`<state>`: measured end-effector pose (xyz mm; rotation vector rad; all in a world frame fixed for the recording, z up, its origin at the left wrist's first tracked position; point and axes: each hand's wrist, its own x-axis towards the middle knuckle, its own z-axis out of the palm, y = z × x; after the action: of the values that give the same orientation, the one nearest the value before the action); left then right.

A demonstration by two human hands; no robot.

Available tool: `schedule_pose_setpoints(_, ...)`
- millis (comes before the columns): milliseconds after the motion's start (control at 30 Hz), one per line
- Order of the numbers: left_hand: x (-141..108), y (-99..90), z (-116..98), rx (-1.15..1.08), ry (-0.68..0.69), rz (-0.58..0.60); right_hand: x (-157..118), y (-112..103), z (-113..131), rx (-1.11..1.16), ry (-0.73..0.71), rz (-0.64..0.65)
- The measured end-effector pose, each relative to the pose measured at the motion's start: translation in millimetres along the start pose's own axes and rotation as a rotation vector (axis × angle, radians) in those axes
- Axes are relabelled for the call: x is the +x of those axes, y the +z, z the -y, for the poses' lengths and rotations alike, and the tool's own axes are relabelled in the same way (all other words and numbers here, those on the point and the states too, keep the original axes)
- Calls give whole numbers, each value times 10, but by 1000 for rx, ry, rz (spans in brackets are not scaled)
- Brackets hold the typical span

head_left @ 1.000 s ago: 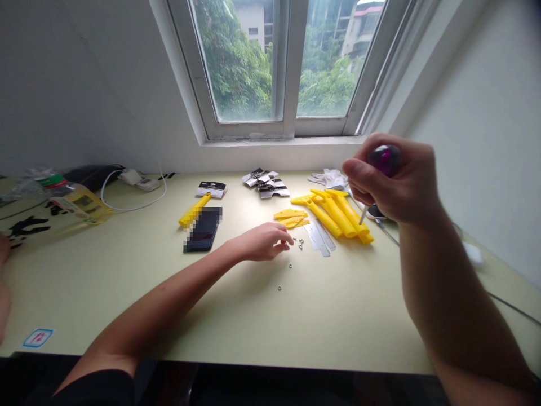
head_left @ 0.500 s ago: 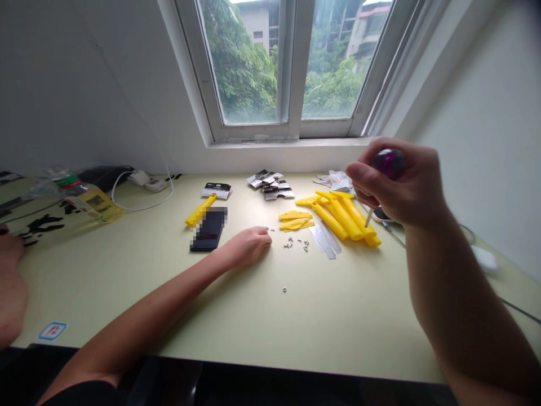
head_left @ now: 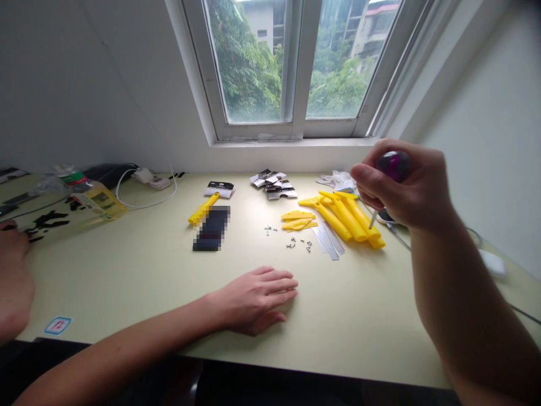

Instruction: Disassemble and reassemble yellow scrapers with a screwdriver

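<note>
My left hand point(head_left: 257, 299) lies palm down on the desk near its front, fingers stretched out. The small nut seen there before is out of sight, probably under the fingers. Raised at the right, my right hand point(head_left: 418, 186) is wrapped round a screwdriver point(head_left: 393, 165) with a dark, purple-streaked handle, its shaft pointing down. Behind the shaft lie several yellow plastic handles point(head_left: 333, 220). Flat metal blades point(head_left: 332, 242) rest beside them, along with yellow flat plastic pieces point(head_left: 298, 225). Several small screws point(head_left: 291, 244) and a few nuts point(head_left: 267, 229) are scattered beyond my left hand.
A black phone point(head_left: 211, 228), blurred out, lies beside a single yellow handle point(head_left: 203, 208). Cardboard packaging point(head_left: 274, 185) sits by the window. At left are a bottle point(head_left: 99, 197), a white cable, black scraps and another person's arm point(head_left: 14, 282). White gloves point(head_left: 338, 180) lie behind the handles.
My left hand has come away from the nuts toward the desk's front, its fingers now stretched out over the spot where the lone nut lay. My right hand still holds the screwdriver.
</note>
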<state>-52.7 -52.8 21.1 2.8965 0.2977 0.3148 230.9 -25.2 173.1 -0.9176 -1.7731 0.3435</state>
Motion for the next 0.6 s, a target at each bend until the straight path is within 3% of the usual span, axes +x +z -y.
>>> schedule_pose_setpoints(67,-94,10,-78,-14,-40,99,-2,-2,0,8,2,-1)
schedule_pose_setpoints(167,-204,4,57,21,-137,160,-2,-4,-12,12,-7,-4)
schedule_pose_setpoints(267,-206,-4,350,112,-244,143,-2,1,-25,10,-10,-4)
schedule_pose_setpoints(400,-27,-2,672,166,-326,146,-5,-1,-26,-1,-6,8)
schedule_pose_setpoints(600,65,-109,817,118,-442,56,-11,-22,3,-16,-7,-8)
